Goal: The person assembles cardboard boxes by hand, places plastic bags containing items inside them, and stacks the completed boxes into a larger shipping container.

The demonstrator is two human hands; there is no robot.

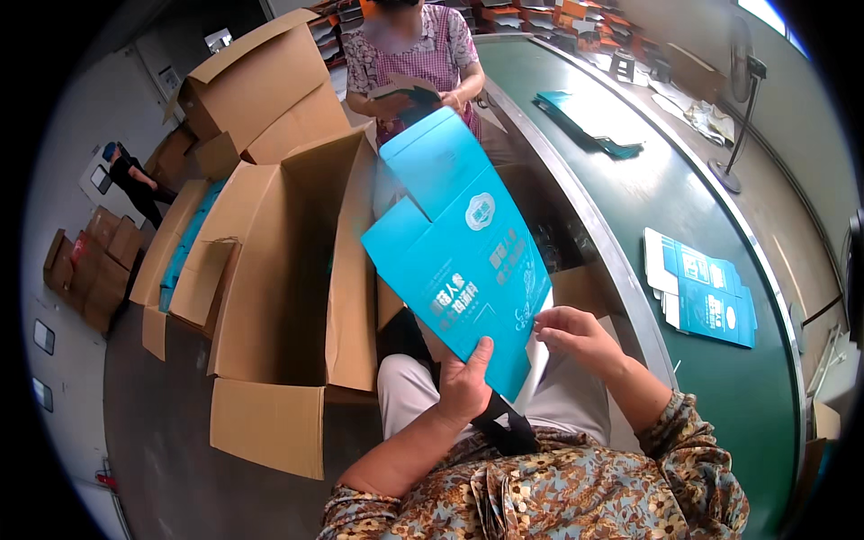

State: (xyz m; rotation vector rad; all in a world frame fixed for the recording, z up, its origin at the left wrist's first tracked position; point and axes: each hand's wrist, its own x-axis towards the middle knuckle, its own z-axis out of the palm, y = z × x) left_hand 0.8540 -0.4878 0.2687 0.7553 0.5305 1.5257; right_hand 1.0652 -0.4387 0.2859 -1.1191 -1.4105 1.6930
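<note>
A flat, printed turquoise carton blank slants up from my lap, with silver writing and an oval emblem on its face. My left hand grips its lower edge, thumb on the printed side. At the right edge of the blank, my right hand has thumb and fingertips pinched together close to its white underside; whether they hold that edge cannot be made out. Off to my right, a small stack of folded turquoise cartons lies on the green conveyor belt.
At my left stands a large open cardboard box, its inside dark. Beyond it, another box holds turquoise cartons. Across from me a person handles a similar blank. More blanks lie farther up the belt, inside its metal rail.
</note>
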